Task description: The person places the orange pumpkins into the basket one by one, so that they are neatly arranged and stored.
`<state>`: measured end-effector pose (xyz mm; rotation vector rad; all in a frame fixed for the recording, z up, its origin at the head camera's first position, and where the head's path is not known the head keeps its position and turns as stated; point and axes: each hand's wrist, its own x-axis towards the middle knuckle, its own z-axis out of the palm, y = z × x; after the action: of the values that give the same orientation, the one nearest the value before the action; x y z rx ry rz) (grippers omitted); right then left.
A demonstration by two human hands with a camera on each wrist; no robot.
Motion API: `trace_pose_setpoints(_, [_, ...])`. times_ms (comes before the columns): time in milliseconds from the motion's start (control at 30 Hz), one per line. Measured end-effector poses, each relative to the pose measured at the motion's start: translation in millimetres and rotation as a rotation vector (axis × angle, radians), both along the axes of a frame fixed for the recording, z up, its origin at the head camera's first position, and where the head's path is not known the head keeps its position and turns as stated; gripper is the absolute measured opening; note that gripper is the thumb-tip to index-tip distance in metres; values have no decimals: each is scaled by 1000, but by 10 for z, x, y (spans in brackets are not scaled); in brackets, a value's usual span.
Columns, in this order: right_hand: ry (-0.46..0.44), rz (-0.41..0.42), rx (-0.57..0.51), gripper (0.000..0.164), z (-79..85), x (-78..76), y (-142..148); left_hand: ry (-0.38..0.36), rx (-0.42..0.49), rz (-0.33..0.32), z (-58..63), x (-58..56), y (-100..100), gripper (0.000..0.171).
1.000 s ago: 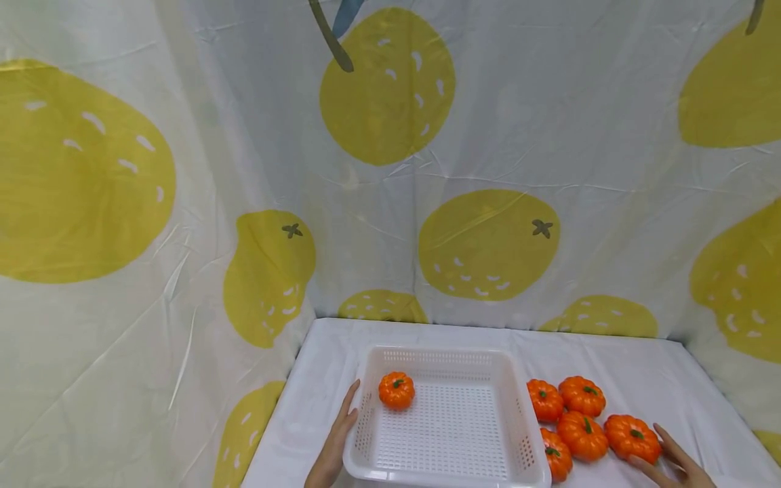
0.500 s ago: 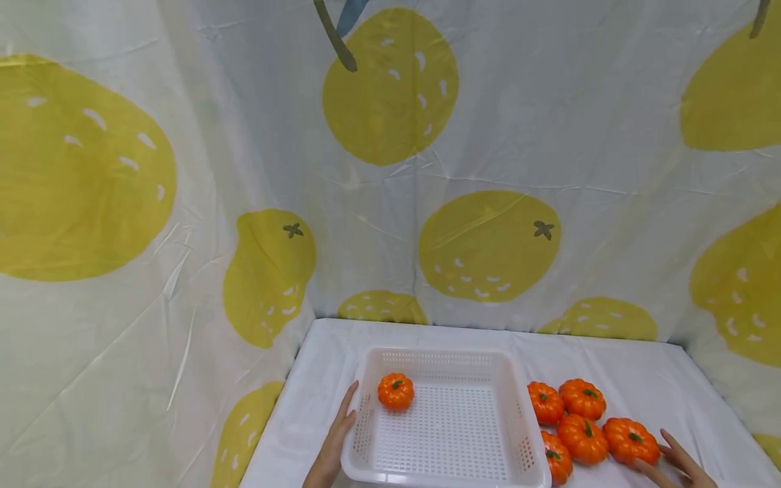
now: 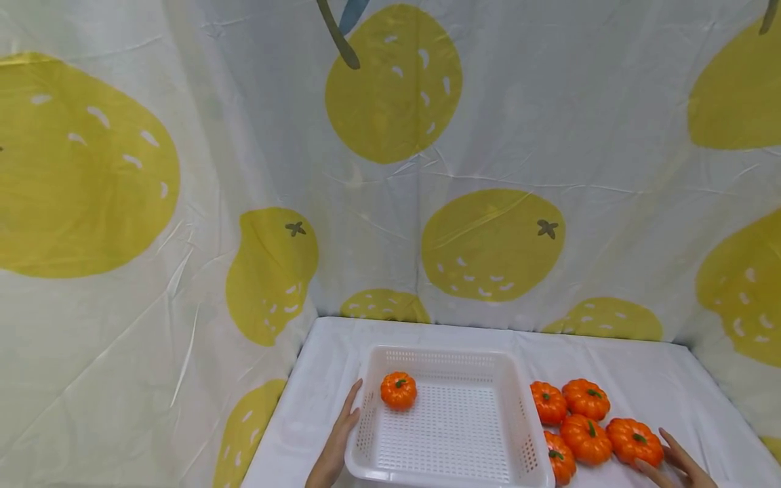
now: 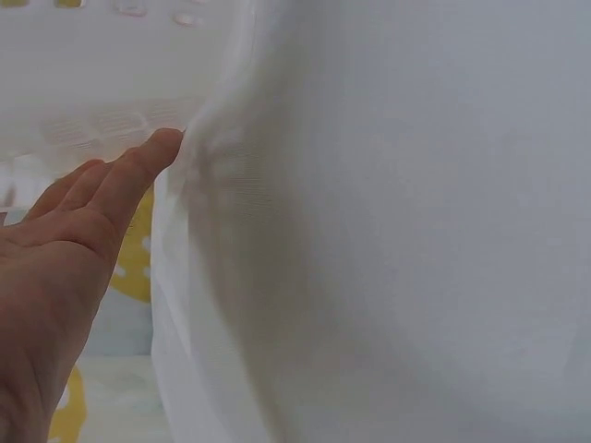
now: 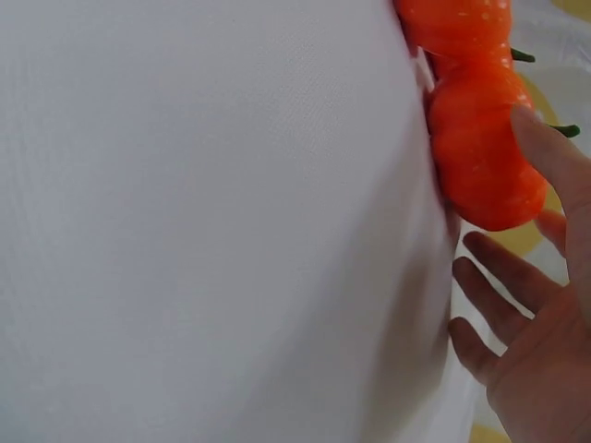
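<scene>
A white perforated plastic basket (image 3: pixel 448 477) stands on the white-covered table, one small orange pumpkin (image 3: pixel 398 391) in its back left corner. My left hand (image 3: pixel 335 444) lies along the basket's left side, fingers extended; in the left wrist view its fingertips (image 4: pixel 166 138) are right at the basket wall. To the right of the basket sit several more orange pumpkins with green stems. My right hand (image 3: pixel 686 468) is at the rightmost pumpkin (image 3: pixel 634 442). The right wrist view shows its thumb overlapping this pumpkin (image 5: pixel 485 152), the other fingers spread and loosely bent beside it.
Other pumpkins (image 3: pixel 586 439) cluster closely against the basket's right side. A curtain (image 3: pixel 378 224) printed with yellow fruit hangs behind and beside the table (image 3: pixel 647 379).
The head view has shifted very slightly. My right hand is a touch farther right at the pumpkin; the left hand and the basket stay as they were.
</scene>
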<state>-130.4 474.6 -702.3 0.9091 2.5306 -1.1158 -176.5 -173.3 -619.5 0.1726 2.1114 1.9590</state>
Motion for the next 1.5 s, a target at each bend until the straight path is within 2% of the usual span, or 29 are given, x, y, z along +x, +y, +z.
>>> trace_pose_setpoints(100, [-21,29,-17,138,8,-5,-2,-4,1,-2,-9,-2,-5,63])
trace_pose_setpoints(300, [-43,14,-43,138,47,3,-26,-15,0,-6,-26,-14,-14,63])
trace_pose_setpoints(433, [-23,30,-23,135,157,18,-78,-21,1,0,-16,-18,-9,62])
trace_pose_setpoints(567, [-2,45,-11,128,367,33,-171,-27,4,2,-6,-16,1,63])
trace_pose_setpoints(667, [53,92,23,118,573,34,-239,-37,1,0,-6,-12,5,63])
trace_pose_setpoints(800, [184,190,117,103,797,-3,-321,-52,-4,0,-5,0,6,65])
trace_pose_setpoints(933, [241,252,147,99,963,-60,-414,-54,-5,1,-6,-1,3,65])
trace_pose_setpoints(1100, [301,275,131,95,1114,-157,-561,-52,-7,3,-12,-6,-1,65])
trace_pose_setpoints(1267, [388,262,101,92,1244,-247,-767,-51,-3,2,-17,-4,-1,64])
trace_pose_setpoints(1367, [451,279,128,87,1315,-284,-908,-50,-3,5,-15,-6,0,64])
trace_pose_setpoints(1500, [444,311,98,89,1425,-367,-1107,-39,-4,9,-14,-10,-1,63])
